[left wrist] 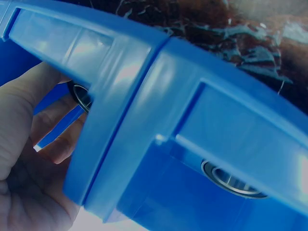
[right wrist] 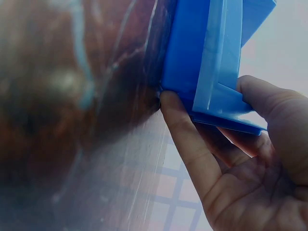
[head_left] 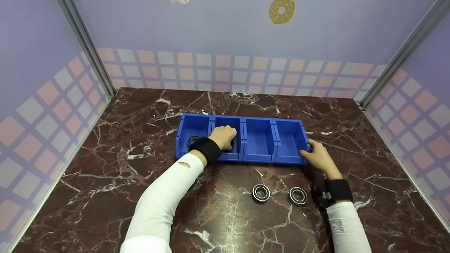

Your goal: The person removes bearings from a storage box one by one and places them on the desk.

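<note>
A row of joined blue storage bins [head_left: 260, 159] stands on the table. My left hand [head_left: 223, 137] reaches into the second bin from the left. In the left wrist view, its fingers curl about a ball bearing [left wrist: 83, 96], partly hidden behind the bin's front wall. Another bearing [head_left: 194, 141] lies in the leftmost bin, partly behind my wristband. At the right end of the row, my right hand [head_left: 318, 156] grips the outer side wall, thumb inside and fingers outside. One fingertip [right wrist: 169, 98] sits low at the bin's bottom corner.
Two more bearings lie on the brown marbled table [head_left: 225, 218] in front of the bins: one bearing [head_left: 261, 193] near the middle, the other bearing [head_left: 297, 196] closer to my right forearm. Purple panels [head_left: 225, 35] with a tile pattern enclose the table at the back and sides.
</note>
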Tool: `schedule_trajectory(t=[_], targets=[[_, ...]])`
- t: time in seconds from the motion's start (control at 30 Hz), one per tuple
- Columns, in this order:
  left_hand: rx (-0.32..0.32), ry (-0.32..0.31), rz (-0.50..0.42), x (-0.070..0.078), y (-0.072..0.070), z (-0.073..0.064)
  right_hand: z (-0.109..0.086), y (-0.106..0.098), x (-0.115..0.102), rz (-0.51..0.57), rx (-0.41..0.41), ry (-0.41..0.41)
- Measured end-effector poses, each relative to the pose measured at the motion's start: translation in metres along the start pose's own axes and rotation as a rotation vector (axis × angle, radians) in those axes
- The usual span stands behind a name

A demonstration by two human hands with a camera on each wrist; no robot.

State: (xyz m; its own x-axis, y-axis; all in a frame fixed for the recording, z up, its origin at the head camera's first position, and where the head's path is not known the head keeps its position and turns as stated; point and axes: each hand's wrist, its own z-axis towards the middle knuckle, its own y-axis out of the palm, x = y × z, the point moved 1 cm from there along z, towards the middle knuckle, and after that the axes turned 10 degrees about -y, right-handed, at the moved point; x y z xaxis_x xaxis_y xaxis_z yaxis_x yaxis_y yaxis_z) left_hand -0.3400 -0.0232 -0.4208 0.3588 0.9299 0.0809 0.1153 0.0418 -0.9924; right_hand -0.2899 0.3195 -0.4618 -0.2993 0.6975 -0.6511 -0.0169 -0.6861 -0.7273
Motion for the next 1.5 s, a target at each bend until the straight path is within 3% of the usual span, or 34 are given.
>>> schedule_trajectory(t=[0.4,0.67,0.97,1.5], targets=[[-0.001,-0.002,0.014,-0.001,-0.007,-0.001,0.0,0.0,0.001,-0.001,-0.001,-0.01],[0.038,0.043,0.029,0.0,-0.01,-0.004,-0.001,0.0,-0.001,0.005,-0.006,-0.005],[0.048,0.042,0.032,0.0,-0.023,-0.009,0.0,0.0,-0.001,0.011,-0.007,-0.007],[0.008,0.024,0.01,0.0,-0.042,-0.013,0.0,0.0,0.0,0.006,-0.008,0.0]])
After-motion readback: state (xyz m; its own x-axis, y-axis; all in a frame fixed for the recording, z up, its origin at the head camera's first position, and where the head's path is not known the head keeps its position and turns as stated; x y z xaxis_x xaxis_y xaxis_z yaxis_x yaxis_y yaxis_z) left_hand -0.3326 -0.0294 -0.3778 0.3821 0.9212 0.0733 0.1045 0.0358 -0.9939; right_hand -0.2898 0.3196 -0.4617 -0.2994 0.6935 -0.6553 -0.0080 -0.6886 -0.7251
